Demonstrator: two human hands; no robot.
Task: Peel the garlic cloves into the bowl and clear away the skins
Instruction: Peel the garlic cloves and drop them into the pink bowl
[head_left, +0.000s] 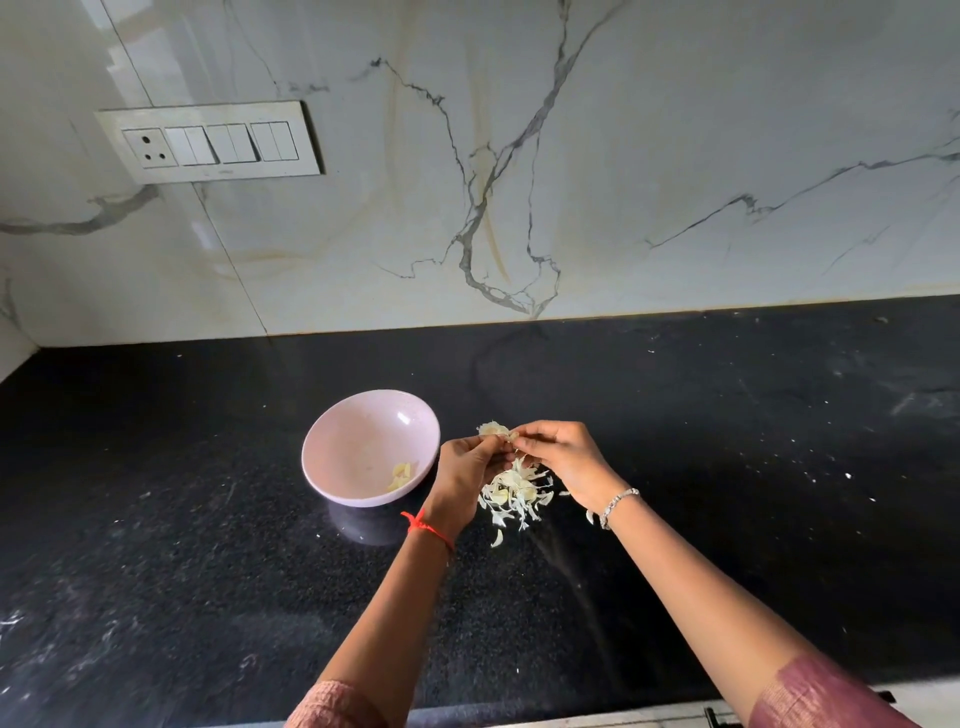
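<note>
A pale pink bowl (358, 447) stands on the black counter, with a few peeled garlic cloves (402, 475) lying in its right side. Just right of it, my left hand (462, 478) and my right hand (561, 460) meet above the counter. Both pinch one garlic clove (493, 430) with papery skin between their fingertips. Below the hands a heap of loose white garlic skins (514, 493) lies on the counter, partly hidden by my left hand.
The black speckled counter (727, 441) runs wide to both sides, dusted with small white specks. A marble backsplash (519, 182) rises behind it, with a switch panel (213, 143) at upper left. The counter's front edge lies near my elbows.
</note>
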